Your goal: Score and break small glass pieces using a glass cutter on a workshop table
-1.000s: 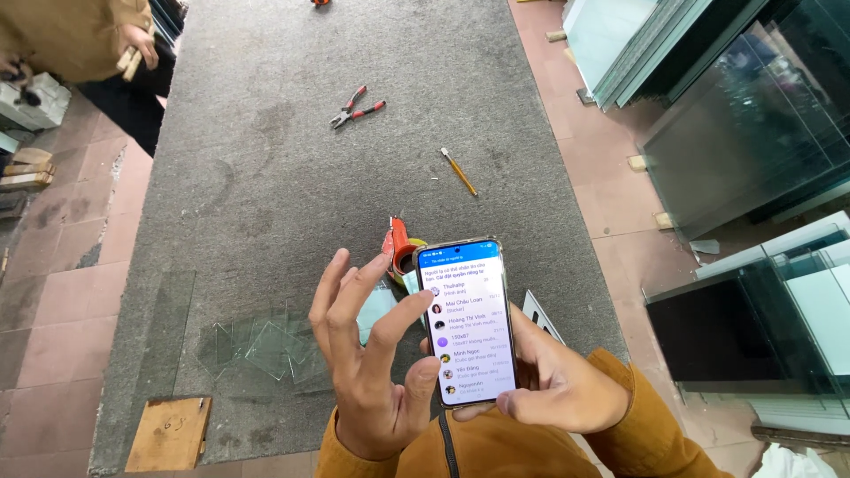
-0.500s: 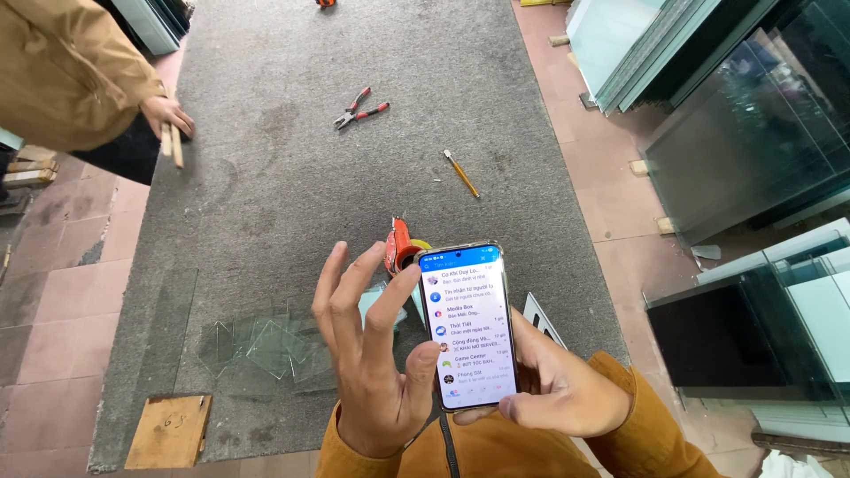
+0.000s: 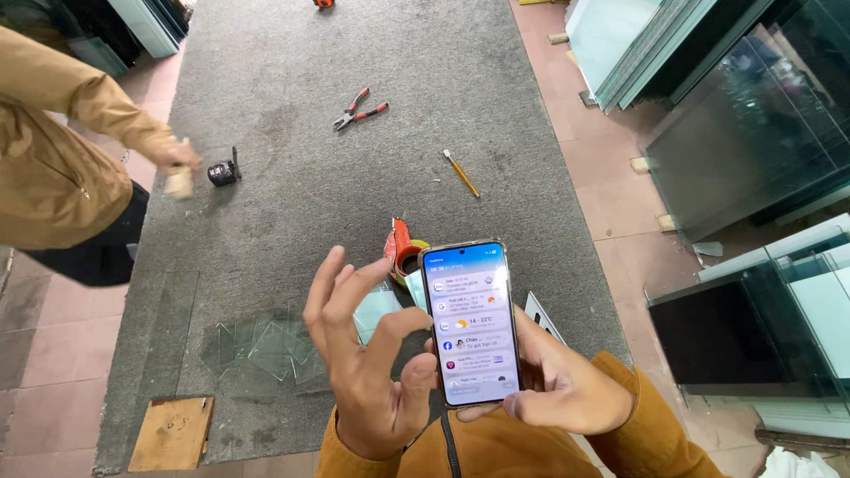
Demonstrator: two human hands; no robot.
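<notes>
We hold the phone (image 3: 469,323) low in the middle of the view, upright and tilted towards us, its lit screen showing a list of rows with small round icons. It sits above the near edge of the grey mat (image 3: 292,133). Our right hand (image 3: 553,385) cradles it from behind and below, the fingers curled round its right edge. Our left hand (image 3: 367,354) is spread loosely, the fingers fanned and bent, and the thumb comes in at the lower left part of the screen.

To scroll well, we judge that the right hand should keep the phone steady while the left thumb alone makes short, light strokes; the other left fingers should stay clear of the glass so that nothing is tapped by mistake.

Just behind the phone lies a red and yellow tool (image 3: 403,248), partly covered, so we cannot tell its kind. Glass shards (image 3: 266,345) lie on the mat to the left. Farther off we see red-handled pliers (image 3: 359,108), a yellow pencil (image 3: 461,173) and a small dark object (image 3: 223,171) near another person's hand (image 3: 177,159).

The right palm is hidden behind the phone, the screen's rows are too small to make out, and what that other hand holds is blurred.
</notes>
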